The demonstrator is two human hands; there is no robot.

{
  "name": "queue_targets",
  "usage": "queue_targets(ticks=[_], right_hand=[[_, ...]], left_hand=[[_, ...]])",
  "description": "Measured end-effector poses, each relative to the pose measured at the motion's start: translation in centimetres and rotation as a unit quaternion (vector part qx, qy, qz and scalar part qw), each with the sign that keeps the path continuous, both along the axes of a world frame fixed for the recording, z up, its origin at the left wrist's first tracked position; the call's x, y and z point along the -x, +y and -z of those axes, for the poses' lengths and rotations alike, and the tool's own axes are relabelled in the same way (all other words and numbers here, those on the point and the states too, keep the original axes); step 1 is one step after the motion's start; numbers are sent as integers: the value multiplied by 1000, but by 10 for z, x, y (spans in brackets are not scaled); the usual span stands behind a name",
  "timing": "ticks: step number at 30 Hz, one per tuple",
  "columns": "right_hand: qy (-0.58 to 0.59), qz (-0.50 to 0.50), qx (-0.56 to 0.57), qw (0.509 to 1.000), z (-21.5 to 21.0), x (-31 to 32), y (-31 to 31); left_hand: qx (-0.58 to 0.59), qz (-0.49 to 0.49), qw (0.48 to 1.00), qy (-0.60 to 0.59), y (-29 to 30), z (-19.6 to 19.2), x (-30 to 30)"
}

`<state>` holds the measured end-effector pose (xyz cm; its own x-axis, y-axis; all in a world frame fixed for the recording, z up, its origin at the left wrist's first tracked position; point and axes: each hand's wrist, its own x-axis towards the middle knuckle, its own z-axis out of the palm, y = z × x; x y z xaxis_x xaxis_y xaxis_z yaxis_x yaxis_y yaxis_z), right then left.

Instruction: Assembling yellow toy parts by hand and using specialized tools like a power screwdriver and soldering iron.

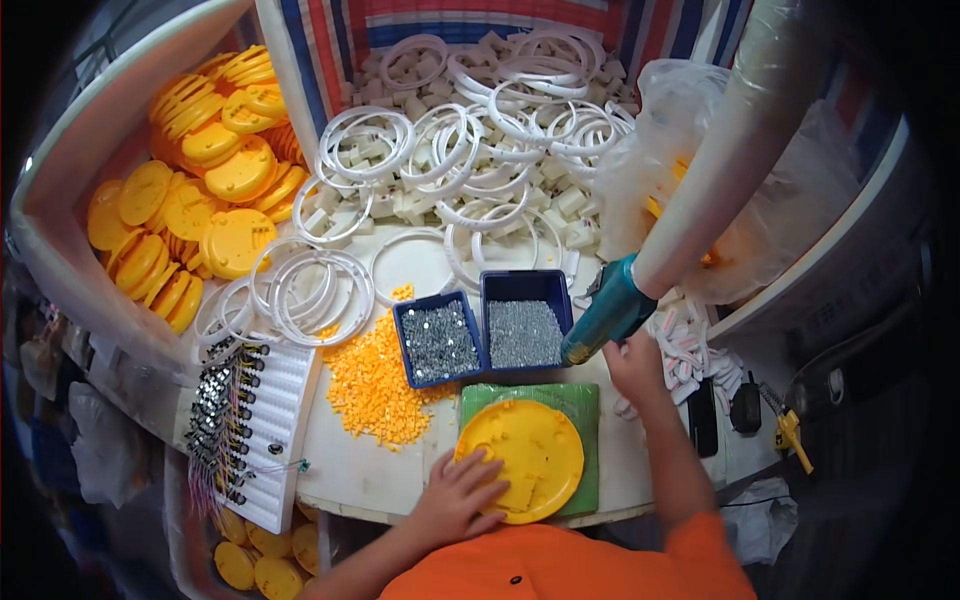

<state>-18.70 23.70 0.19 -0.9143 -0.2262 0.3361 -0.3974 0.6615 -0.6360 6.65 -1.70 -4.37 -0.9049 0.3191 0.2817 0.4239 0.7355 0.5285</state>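
Observation:
A round yellow plastic cover (545,455), with moulded posts inside, lies on a green pad (588,430) at the front of the table. My left hand (462,497) rests on its left rim, fingers spread. My right hand (635,368) is raised just right of a teal tool head (612,312) on a thick grey tube (722,170). The tool hides part of that hand's fingers, so their grip cannot be made out. Under the tool's lower end stands a blue bin (525,335) of small metal screws; a second blue bin (437,340) of shiny metal parts adjoins it.
Small yellow pieces (375,385) are heaped left of the bins. White rings (320,295) and pale blocks pile up behind. More yellow covers (225,180) fill a left container. A white foam tray (270,430) carries wired parts. White pieces (685,345) lie right, by a black phone-like object (703,420).

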Motion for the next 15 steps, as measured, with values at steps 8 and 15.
queue_targets(ticks=[8,15], right_hand=[[101,16,-245,964,-7,203,-88],[175,51,-82,980,20,211,-62]], left_hand=[[-46,-19,998,25,4,4,3],[-70,8,997,16,9,6,-4]])
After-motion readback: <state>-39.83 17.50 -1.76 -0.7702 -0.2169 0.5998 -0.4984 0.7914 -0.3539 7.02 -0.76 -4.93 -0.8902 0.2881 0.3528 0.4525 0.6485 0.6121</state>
